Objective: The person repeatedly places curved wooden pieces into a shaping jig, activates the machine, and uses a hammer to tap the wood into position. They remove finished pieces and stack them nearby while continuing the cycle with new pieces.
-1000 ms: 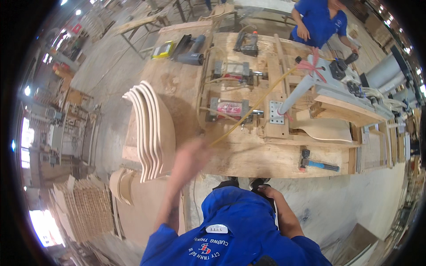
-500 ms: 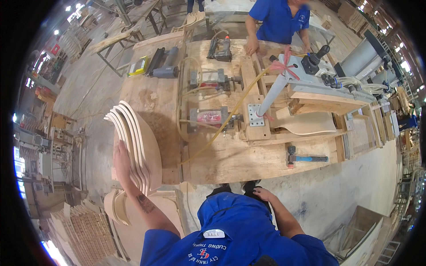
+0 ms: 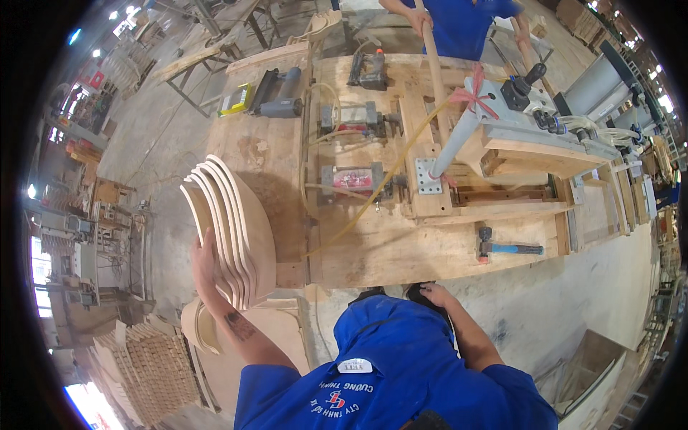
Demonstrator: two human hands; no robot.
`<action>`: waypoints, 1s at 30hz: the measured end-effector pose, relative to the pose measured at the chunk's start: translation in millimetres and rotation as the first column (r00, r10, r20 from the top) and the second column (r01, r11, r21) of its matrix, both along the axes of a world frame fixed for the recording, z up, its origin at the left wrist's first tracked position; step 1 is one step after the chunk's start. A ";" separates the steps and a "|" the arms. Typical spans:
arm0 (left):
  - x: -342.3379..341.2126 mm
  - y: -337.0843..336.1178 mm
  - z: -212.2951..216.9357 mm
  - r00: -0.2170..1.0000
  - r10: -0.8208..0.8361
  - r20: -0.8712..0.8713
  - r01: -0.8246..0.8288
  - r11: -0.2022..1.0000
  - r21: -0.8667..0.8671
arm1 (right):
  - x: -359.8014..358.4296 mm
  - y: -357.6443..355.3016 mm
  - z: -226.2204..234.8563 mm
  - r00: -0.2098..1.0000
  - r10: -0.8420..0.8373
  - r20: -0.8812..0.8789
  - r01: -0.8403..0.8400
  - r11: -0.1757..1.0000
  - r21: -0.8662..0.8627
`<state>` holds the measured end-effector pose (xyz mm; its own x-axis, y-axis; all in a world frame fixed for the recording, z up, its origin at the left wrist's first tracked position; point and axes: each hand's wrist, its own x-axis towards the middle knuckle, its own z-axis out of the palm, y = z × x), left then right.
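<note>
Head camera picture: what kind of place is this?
Probably a woodworking workshop: there are curved wooden panels, a blue-handled hammer and what looks like a nail gun on a wooden workbench.

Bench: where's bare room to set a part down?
Front strip, between yellow hose and hammer. Smaller patch on the left, between curved panels and grey power tool. Crowded: around the cylinders and grey post.

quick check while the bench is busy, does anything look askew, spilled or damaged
No spill or damage shows. Only the leftmost curved wooden piece looks askew: its far end stands apart from the rest of the stack, whose pieces sit closer together. The left hand is against it, so handling may explain the gap.
</note>
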<state>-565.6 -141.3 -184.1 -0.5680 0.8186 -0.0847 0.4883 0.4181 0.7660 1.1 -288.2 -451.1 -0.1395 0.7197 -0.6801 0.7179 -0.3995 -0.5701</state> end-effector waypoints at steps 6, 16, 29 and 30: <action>12.9 6.6 12.8 0.927 -0.063 -0.369 0.027 0.994 -0.102 | 7.7 0.0 6.6 1.000 0.017 -0.012 -0.017 1.000 -0.021; 9.6 -73.4 118.9 0.793 0.339 -0.506 -0.356 0.932 0.068 | 62.4 19.2 6.9 0.934 0.353 0.049 -0.355 0.934 0.033; 331.2 -173.6 158.8 0.877 0.377 0.298 -0.414 0.278 0.867 | 238.5 58.5 89.1 0.752 0.497 -0.433 -0.532 0.845 0.046; 363.9 -172.4 150.7 0.904 0.315 0.289 -0.375 0.257 0.891 | 252.3 62.5 106.4 0.705 0.455 -0.544 -0.508 0.859 0.059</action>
<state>-201.8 -313.7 -33.4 -0.8378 0.1090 0.5350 0.4426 -0.4381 0.7824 253.4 -225.7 -344.7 -0.8002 0.3954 -0.4509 0.4280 -0.1503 -0.8912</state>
